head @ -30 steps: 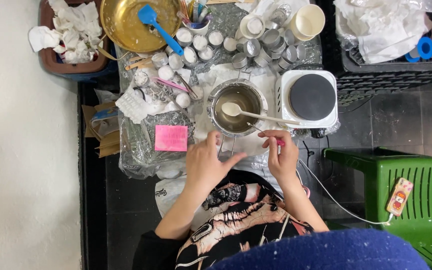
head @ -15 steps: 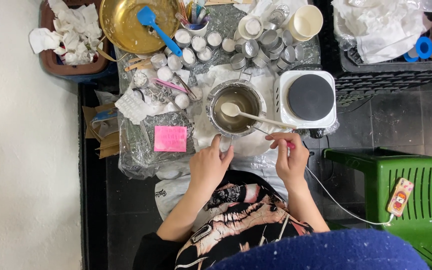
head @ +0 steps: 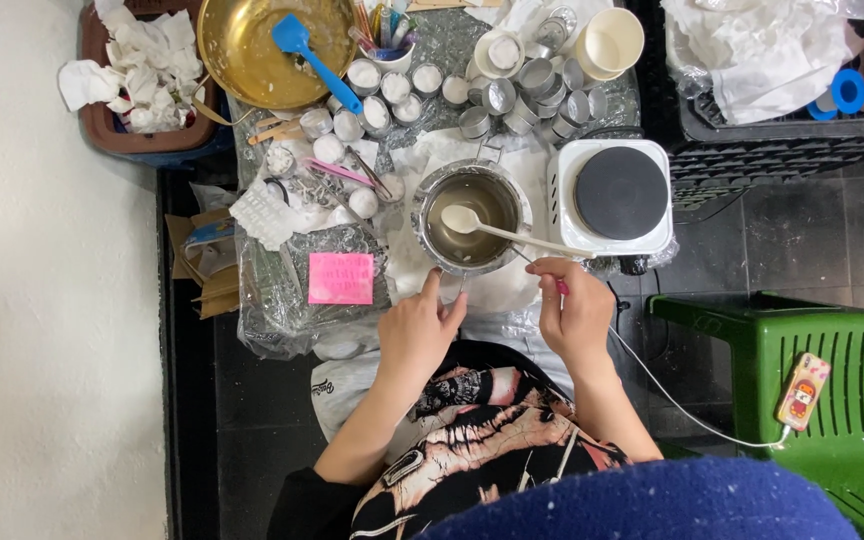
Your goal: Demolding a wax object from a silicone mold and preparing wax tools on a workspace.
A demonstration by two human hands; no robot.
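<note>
Small metal pot [head: 470,217] sits mid-surface, just left of the white single hotplate [head: 612,195], liquid inside. White spoon [head: 500,231] rests in it: bowl in the liquid, handle running down-right over the rim toward the right hand [head: 574,312]. Long axis is diagonal, upper-left to lower-right.

Right hand fingers are pinched narrow on something thin and pink at the handle's end; can't tell whether they also grip the spoon handle. Left hand [head: 418,330] is just below the pot, fingertips touching or nearly touching the rim, holding nothing. Right hand is nearer the spoon, left nearer the pot.

Around it: pink sticky note [head: 341,278] to the left, rows of small tins [head: 512,95] with white fill behind, brass bowl [head: 242,50] with blue spatula [head: 314,55] far left, cream cup [head: 609,43] far right. Cable runs to a phone [head: 803,390] on the green stool [head: 852,400].
</note>
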